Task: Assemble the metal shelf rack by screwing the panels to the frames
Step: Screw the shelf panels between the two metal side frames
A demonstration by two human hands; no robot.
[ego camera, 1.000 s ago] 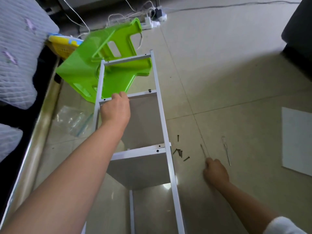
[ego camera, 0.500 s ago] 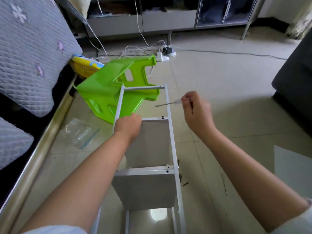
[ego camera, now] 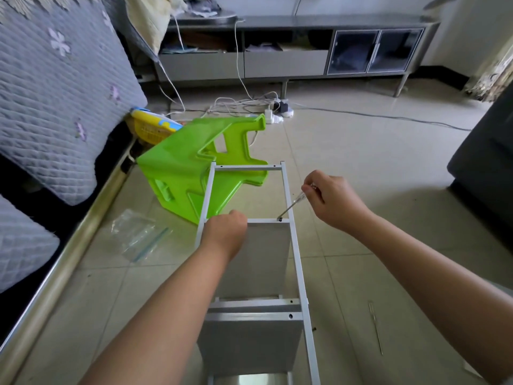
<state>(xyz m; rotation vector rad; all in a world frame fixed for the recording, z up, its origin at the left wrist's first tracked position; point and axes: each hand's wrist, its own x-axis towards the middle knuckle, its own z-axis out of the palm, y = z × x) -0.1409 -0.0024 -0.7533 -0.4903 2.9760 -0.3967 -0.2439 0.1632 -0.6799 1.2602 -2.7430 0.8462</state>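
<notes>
Rack frame (ego camera: 294, 245) gripped by left hand (ego camera: 226, 232); right hand (ego camera: 331, 194) pinches screwdriver (ego camera: 293, 205); no writing legible.

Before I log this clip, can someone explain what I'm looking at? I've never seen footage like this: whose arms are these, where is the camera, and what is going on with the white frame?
There is no machine here. A person wears one wide-angle camera on the head, looking forward and down, so both bare arms reach in from the bottom of the picture.

On the tiled floor stands a partly built white metal shelf rack with grey panels between its rails. The left hand rests on the crossbar at the upper panel's left end. The right hand holds a slim screwdriver, its tip set on a screw at that panel's right end.

Behind the rack lies a tipped green plastic stool; to the left, a clear plastic bag. A second thin tool lies on the floor at right.
</notes>
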